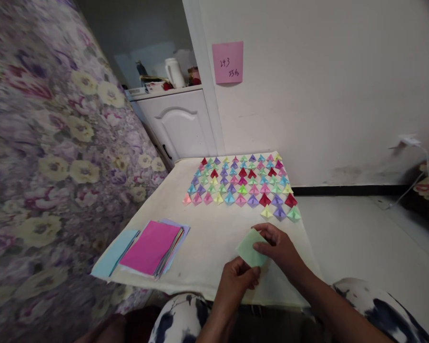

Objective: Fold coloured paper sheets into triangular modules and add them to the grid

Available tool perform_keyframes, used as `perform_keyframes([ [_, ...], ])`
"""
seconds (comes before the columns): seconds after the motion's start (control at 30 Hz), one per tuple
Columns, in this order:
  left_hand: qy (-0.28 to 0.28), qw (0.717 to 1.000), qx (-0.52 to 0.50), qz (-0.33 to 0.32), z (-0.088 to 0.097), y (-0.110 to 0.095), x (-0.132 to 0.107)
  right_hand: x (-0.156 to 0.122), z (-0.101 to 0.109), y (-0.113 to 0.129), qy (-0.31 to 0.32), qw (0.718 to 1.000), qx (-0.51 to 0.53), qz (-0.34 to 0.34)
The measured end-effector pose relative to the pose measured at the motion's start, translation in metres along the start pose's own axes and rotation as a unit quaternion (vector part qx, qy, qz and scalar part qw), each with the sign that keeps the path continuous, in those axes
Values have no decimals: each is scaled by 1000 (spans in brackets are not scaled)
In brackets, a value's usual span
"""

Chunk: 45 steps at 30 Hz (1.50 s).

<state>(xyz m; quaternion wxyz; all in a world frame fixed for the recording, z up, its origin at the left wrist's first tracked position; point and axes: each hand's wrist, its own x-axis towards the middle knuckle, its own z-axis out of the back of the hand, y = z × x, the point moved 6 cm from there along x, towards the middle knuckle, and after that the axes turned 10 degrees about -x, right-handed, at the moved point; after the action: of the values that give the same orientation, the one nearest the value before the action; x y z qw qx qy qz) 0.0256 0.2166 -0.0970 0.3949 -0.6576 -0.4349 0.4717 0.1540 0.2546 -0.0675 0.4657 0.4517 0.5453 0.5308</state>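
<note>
Both forearms are bare as far as they show, and the left hand (236, 281) and right hand (280, 245) are bare too, with slim, tapering fingers. Over the legs is a loose printed garment, white with dark navy patches and grey washes, like ink brushwork. Left of the right forearm (325, 293), the cloth on the left knee (180, 314) carries leaf-like navy blots and thin branching strokes. Just beside the same forearm, the cloth on the right knee (368, 305) has broader navy blotches and soft grey smudges.
</note>
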Motion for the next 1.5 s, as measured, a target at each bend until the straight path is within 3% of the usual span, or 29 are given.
perform_keyframes([
  [0.2,-42,996,-51,-54,6,-12,-1,-9,-11,9,13,998,-58,28],
  [0.7,-99,992,-58,-50,10,-12,-5,-13,-8,17,-26,996,-76,41],
  [0.87,-103,992,-59,-50,9,-16,-6,-17,-7,23,-37,990,-124,60],
  [1.17,-110,989,-33,-89,6,-32,-16,-28,-4,43,-64,970,-143,184],
  [1.5,-118,990,-23,-76,7,-29,-15,-26,-5,43,-63,971,-146,176],
])
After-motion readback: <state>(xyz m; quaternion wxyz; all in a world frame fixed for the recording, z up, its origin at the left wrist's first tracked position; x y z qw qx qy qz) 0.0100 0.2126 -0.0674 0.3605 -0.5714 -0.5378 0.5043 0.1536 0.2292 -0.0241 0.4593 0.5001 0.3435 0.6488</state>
